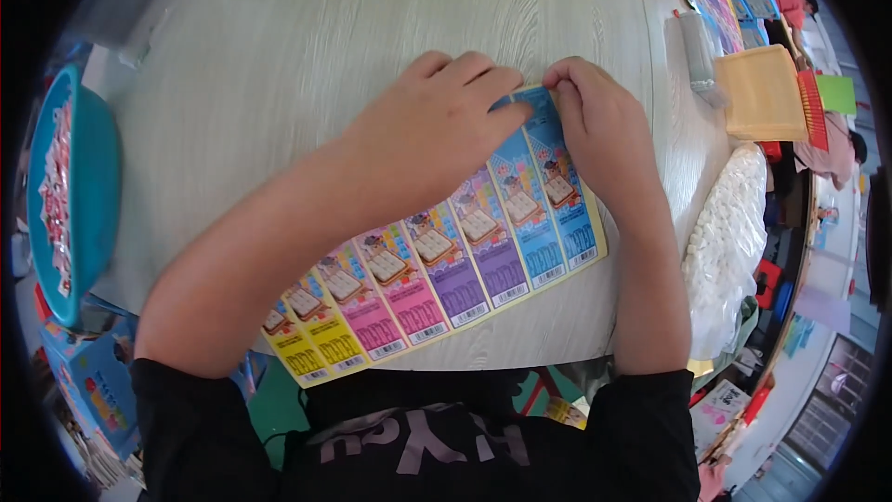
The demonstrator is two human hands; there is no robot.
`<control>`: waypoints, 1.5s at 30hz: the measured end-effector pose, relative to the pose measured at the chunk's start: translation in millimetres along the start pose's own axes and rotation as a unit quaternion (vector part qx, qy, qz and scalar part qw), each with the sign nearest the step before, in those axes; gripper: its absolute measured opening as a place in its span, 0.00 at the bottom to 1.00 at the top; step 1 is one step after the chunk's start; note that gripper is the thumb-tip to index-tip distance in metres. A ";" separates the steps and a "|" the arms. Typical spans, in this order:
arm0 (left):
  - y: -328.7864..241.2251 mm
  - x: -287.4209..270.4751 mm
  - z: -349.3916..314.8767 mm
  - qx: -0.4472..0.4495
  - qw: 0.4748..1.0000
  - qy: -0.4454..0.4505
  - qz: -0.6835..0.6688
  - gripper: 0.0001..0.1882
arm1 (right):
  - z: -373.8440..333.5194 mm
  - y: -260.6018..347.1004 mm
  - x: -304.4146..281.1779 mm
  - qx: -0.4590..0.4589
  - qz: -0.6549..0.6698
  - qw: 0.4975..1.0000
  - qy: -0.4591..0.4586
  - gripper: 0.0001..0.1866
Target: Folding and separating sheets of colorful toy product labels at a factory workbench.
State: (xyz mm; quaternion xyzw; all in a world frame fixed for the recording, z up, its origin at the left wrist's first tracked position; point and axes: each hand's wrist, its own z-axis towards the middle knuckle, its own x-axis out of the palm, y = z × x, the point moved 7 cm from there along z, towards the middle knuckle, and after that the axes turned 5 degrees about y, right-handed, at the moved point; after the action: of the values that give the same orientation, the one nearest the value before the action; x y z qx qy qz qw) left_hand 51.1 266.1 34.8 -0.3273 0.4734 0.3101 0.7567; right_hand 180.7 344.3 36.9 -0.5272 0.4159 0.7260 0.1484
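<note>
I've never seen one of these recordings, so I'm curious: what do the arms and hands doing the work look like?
They're a person's. The left hand and right hand are bare: no gloves, watch or bracelet show. The forearms are uncovered below short, plain black sleeves.

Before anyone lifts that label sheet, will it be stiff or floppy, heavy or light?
The label sheet is probably light, since it looks paper-thin. Likely bendy though not limp: its lower-left corner overhangs the table without obvious droop. Lifted only at the top corner, near the right hand, its far end would probably sag.
</note>
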 end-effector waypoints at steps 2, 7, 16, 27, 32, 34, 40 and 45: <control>1.7 7.3 -0.1 -0.025 0.997 0.072 -0.009 0.21 | -0.4 -2.2 1.0 0.025 -0.014 1.000 -0.006 0.08; -0.1 10.2 -2.4 -0.026 0.998 0.064 0.012 0.21 | -0.9 0.2 2.3 0.008 -0.020 1.000 -0.009 0.08; -2.6 7.8 -0.7 0.003 0.999 -0.017 0.046 0.15 | -0.6 -9.0 -2.8 0.004 -0.004 0.999 -0.033 0.09; 0.5 10.9 -1.5 -0.018 0.998 0.064 0.012 0.20 | -3.2 -5.5 0.0 -0.008 0.005 0.999 -0.034 0.08; 1.5 9.3 1.1 -0.024 0.997 0.069 0.003 0.22 | -1.8 -4.8 -0.8 -0.009 -0.013 0.999 -0.045 0.08; 1.5 9.2 0.9 -0.022 0.998 0.065 0.003 0.22 | -1.7 -3.0 2.0 0.009 -0.026 0.998 -0.052 0.08; 2.2 7.8 0.7 -0.010 1.000 0.024 0.013 0.20 | -2.6 0.6 5.9 0.017 -0.056 0.997 -0.042 0.08; 7.0 8.1 0.6 -0.033 0.999 0.037 -0.010 0.25 | -0.6 -9.6 -1.4 0.010 -0.003 0.999 -0.049 0.09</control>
State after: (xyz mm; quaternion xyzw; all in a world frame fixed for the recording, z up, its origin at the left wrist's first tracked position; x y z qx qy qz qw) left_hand 48.8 272.1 26.1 -0.3683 0.4875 0.3057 0.7302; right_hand 188.0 350.0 33.9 -0.4905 0.4142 0.7462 0.1760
